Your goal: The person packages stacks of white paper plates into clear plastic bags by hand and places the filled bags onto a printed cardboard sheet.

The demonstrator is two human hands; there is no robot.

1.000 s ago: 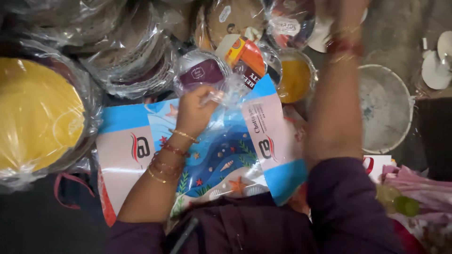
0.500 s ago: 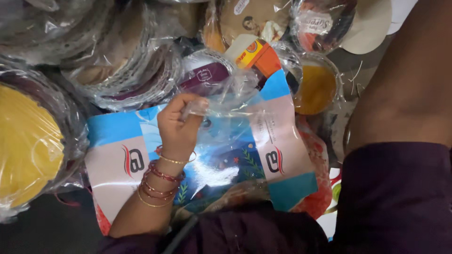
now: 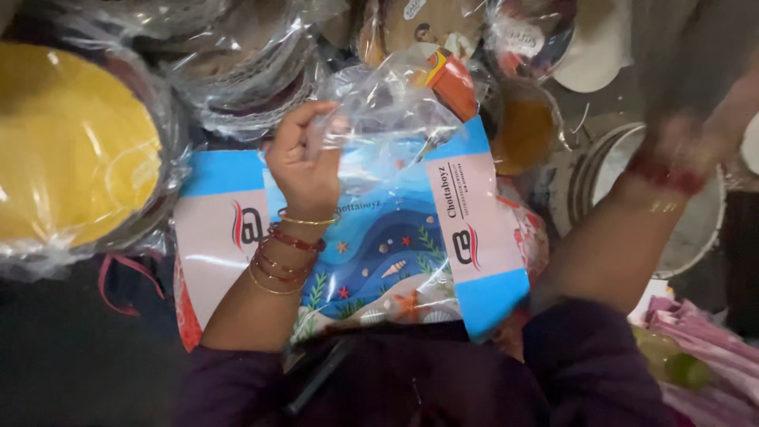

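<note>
**Occlusions, crops, blur**

Right hand (image 3: 696,138) at 2 o'clock: motion-blurred, fingers indistinguishable, grip unreadable. Yellow plate stack (image 3: 67,146) at 9 o'clock: cropped by left edge. Left hand (image 3: 304,162) fingertips veiled by clear plastic bag (image 3: 387,111). Bag contents too crumpled to identify. Blue printed packet (image 3: 395,245): lower edge hidden under dark sleeve (image 3: 411,379).

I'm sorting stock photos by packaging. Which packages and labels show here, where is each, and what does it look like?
Printed card: centre, on the lap; blue undersea picture, white side panels, blue corners.
Clear plastic bag: above the card, crinkled, in the left hand grip.
Yellow plates pack: far left, round, plastic-wrapped.
Wrapped plate stacks: top left, round, greyish.
Orange packet: top centre, behind the bag.
Right hand: blurred, upper right.
</note>
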